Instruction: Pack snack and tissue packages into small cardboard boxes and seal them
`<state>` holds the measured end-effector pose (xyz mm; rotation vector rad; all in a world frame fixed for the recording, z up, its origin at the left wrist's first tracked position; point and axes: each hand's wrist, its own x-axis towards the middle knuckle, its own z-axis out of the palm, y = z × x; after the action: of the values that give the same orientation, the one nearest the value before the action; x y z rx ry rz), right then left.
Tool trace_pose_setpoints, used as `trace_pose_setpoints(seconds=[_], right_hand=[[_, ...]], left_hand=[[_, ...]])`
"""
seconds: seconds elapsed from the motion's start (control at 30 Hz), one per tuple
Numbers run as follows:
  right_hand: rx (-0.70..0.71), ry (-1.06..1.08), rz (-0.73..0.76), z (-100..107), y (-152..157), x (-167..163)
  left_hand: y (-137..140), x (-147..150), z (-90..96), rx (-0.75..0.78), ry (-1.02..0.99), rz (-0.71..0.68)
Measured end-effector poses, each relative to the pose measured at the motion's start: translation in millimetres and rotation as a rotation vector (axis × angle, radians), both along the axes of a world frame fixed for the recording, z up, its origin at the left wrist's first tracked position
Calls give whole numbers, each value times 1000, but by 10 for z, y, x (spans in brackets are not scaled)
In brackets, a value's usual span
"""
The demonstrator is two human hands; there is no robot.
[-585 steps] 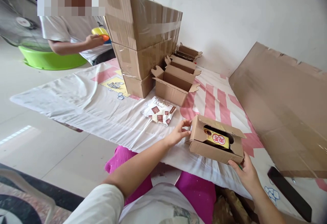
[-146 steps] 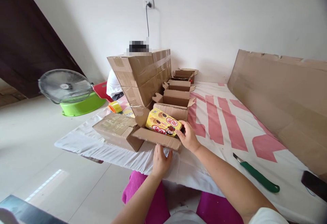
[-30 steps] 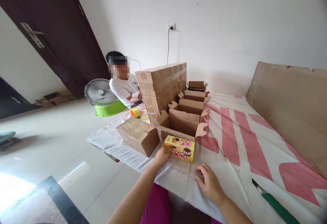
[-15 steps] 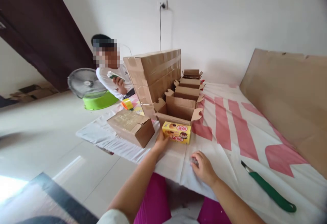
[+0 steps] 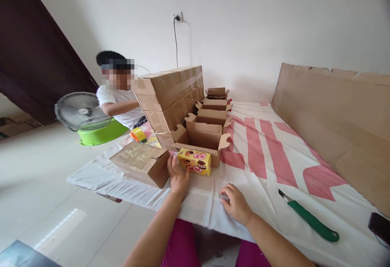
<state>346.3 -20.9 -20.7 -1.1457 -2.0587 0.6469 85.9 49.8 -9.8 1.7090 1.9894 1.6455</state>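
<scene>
1 yellow snack box [image 5: 195, 162] on the cloth [image 5: 262, 202], lying on its long side, just in front of the nearest open box. Long axis runs L–R across the view, R end a bit nearer the wearer; printed faces up & toward wearer.

L hand [image 5: 179, 177] at its L end, btwn it & 1 closed box [image 5: 134, 157]; fingers slightly spread, thumb by the yellow end, can't tell if touching. R hand [image 5: 236, 204] low, R of the snack box & apart from it, fingers curled w/ thumb, pinching 1 small greyish wad [image 5: 224, 196]; too small to ID.

Count: 4 open boxes [image 5: 215, 160] in a row toward the wall; 1 stack of taped cartons [image 5: 170, 96] alongside, no. of cartons unclear; 1 green-handled knife [image 5: 310, 218], blade pointing away & L; 1 tape roll [image 5: 138, 135]; 1 co-worker [image 5: 117, 104] behind the stack, near 1 fan [image 5: 82, 111].
</scene>
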Motion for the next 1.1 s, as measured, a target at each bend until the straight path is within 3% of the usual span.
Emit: trace_pose_setpoints(seconds=[0.07,0.17,0.3,0.4,0.6,0.83,1.1], right_hand=[[5,-9,-3,-6,3,-2],[8,-15,-3,-2,3,-1],[-8,-21,3,13,3,0],[-17,-28,6,25,3,-4],[-11,-23,17,38,2,-2],[-15,-26,17,46,1,-1],[0,-8,25,23,-2,16]], left_hand=[[-71,89,33,-7,128,2],[-131,201,29,-163,275,-65],[-74,257,36,-436,249,-178],[27,288,122,-517,236,-172],[282,363,294,-573,292,-72],[688,359,304,-481,335,-35],[543,367,110,-446,352,-112]])
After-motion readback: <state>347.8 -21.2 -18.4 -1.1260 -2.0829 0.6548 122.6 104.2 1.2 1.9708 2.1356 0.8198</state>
